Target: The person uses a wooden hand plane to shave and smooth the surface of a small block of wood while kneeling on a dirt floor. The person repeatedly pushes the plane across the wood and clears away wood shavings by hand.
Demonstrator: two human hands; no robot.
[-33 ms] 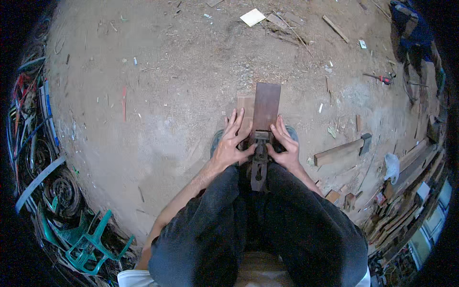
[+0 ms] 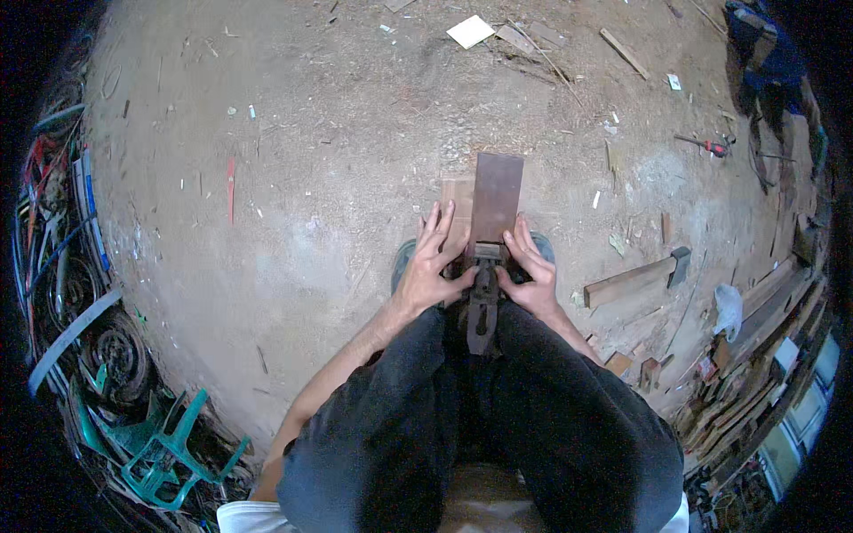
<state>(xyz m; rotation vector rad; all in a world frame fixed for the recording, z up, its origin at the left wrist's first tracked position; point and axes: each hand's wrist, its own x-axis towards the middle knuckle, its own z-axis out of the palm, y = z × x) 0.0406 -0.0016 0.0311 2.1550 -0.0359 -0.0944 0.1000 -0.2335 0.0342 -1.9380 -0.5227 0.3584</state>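
Between my knees I hold what looks like a hand plane [image 2: 498, 197]. It has a long, flat, dark brown front and a slotted dark metal iron toward me. My left hand [image 2: 429, 275] lies along its left side, thumb at the metal part and fingers stretched forward. On the right side my right hand [image 2: 535, 280] mirrors it, its thumb also at the metal. A lighter piece of wood [image 2: 457, 192] shows beside and partly under the plane's left edge. The underside of the plane is hidden.
A hatchet [image 2: 635, 280] with a thick wooden handle lies to my right, beyond it a red-handled screwdriver [image 2: 713, 148]. Wood pieces [image 2: 742, 382] and a white plastic bag [image 2: 728, 313] line the right. Tangled scrap and a green plastic chair [image 2: 178, 449] are at left. Another person [image 2: 771, 53] is far right.
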